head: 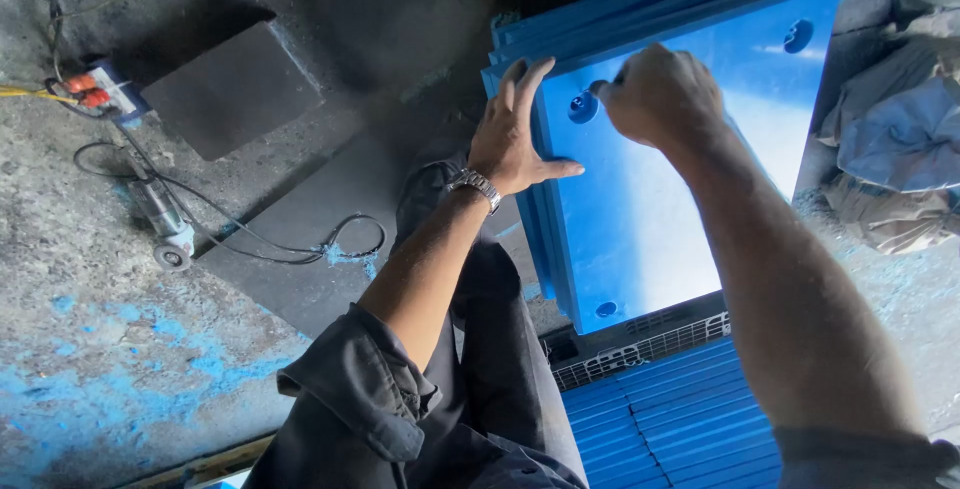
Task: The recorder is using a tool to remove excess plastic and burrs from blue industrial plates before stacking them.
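The left hand (515, 134) lay flat and spread on the left edge of the top blue panel (680, 169), thumb on its face, gripping nothing. The right hand (655, 94) was clenched at a round hole (583, 107) near the panel's far left corner; what it held could not be told. The panel leaned on a stack of like panels (600, 19). A grinder (165, 224) lay on the floor, well left.

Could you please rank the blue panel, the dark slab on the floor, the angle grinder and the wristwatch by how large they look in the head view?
1. Blue panel
2. Dark slab
3. Angle grinder
4. Wristwatch, though nearer the camera.
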